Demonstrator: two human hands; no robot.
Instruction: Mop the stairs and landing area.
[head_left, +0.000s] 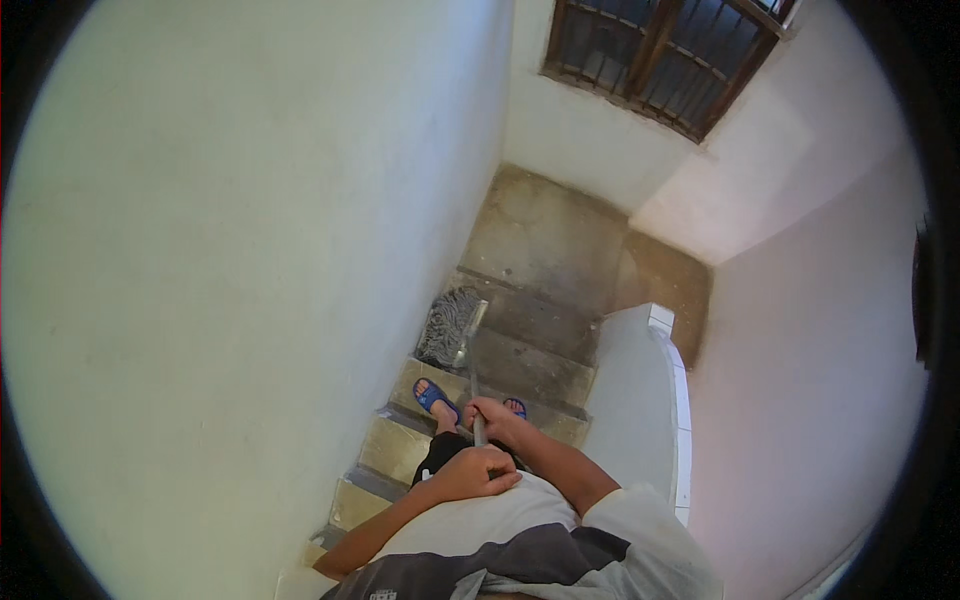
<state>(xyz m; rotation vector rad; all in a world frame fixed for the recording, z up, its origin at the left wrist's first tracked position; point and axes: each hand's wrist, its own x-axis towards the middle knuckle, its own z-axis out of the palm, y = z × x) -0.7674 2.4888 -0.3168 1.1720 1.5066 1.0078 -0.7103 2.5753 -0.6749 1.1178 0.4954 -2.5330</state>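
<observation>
My right hand (487, 418) is wrapped around the grey handle (474, 375) of a mop, at about the height of my thighs. Closer to my belly, my left hand (478, 472) curls at the top end of the same handle, which disappears under it. The mop's grey string head (448, 328) rests on a concrete stair step (517, 349) below me, pressed near the left wall. My feet, in blue slippers (427, 392), stand on a step just above the mop head; the right one is partly hidden by my right hand.
A tall plain wall (247, 262) runs close on my left. On the right, a low white parapet (637, 390) with a tiled cap (681, 420) borders the stairs. Below lies a landing (555, 225), under a barred wooden window (652, 60).
</observation>
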